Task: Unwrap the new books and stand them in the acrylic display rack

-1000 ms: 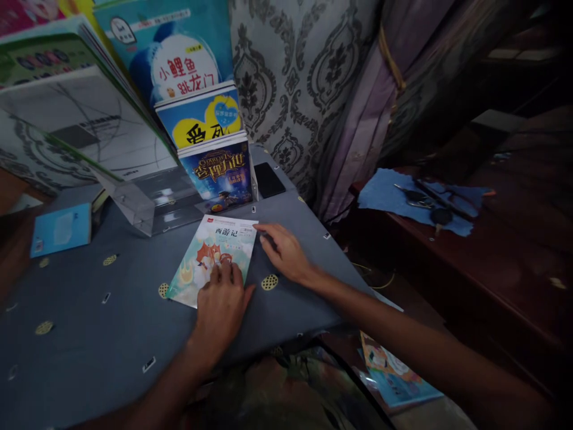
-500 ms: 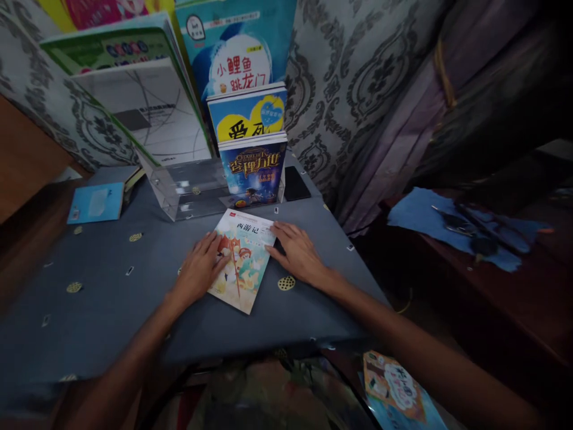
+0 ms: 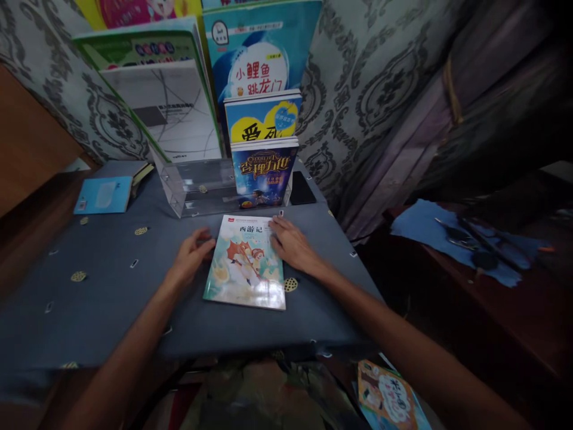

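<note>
A thin book with a picture of a figure in a red cape lies flat on the grey patterned tablecloth, cover up. Just off its left edge is my left hand, fingers loosely apart and holding nothing. My right hand lies with outstretched fingers at the upper right edge, its fingertips touching the cover. Behind the book, a clear acrylic stand bears a dark blue book in front, a yellow-and-blue book and a teal book farther back.
On the stand's left side lean a white booklet and green books. A light blue book lies at the table's left, and a black flat object right of the stand. Glasses and a blue cloth rest on a reddish surface; another book is below.
The book has turned from slanted to nearly straight and lies slightly lower. My left hand has come off its cover to the left; my right hand stays at the right edge.
</note>
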`<act>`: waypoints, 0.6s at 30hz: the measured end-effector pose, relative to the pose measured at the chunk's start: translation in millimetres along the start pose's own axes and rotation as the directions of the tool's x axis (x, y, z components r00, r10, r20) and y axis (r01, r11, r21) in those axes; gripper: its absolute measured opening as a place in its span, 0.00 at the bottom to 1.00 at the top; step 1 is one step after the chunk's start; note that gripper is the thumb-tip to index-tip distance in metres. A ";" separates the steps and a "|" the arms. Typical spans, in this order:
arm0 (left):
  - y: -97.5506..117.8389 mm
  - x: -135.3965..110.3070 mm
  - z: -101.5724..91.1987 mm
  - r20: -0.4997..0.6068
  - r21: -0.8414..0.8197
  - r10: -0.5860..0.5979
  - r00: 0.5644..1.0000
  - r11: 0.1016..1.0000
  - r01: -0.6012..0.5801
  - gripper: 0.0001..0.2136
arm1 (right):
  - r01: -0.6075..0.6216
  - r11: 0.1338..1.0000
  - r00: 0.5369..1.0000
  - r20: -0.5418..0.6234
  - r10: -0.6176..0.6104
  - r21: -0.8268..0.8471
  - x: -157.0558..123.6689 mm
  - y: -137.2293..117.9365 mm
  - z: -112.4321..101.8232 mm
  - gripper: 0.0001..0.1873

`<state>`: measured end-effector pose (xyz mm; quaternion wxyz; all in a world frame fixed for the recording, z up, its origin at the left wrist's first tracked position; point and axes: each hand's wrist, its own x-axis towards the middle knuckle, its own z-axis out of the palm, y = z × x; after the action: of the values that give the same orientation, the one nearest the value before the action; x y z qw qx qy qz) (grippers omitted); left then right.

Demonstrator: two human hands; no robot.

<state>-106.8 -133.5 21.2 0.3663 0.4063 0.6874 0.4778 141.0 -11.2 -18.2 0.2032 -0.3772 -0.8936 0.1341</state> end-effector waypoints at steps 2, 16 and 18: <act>4.8 3.4 1.4 0.055 -0.224 -0.151 0.987 0.961 0.160 0.20 | -0.037 0.999 0.999 -0.020 0.037 -0.021 1.2 -6.3 8.3 0.25; -2.6 19.9 34.2 0.228 -0.520 -0.236 0.945 0.790 0.323 0.07 | -0.127 0.987 0.988 0.075 0.134 -0.093 0.0 -24.8 6.2 0.33; -6.1 22.7 31.7 0.213 -0.450 -0.167 0.963 0.858 0.248 0.11 | -0.128 0.988 0.987 0.089 0.136 -0.091 -1.0 -25.1 3.0 0.33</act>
<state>-89.0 -102.8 4.0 0.5598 0.2664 0.5570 0.5526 124.6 -29.2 -11.2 0.1348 -0.4372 -0.8801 0.1270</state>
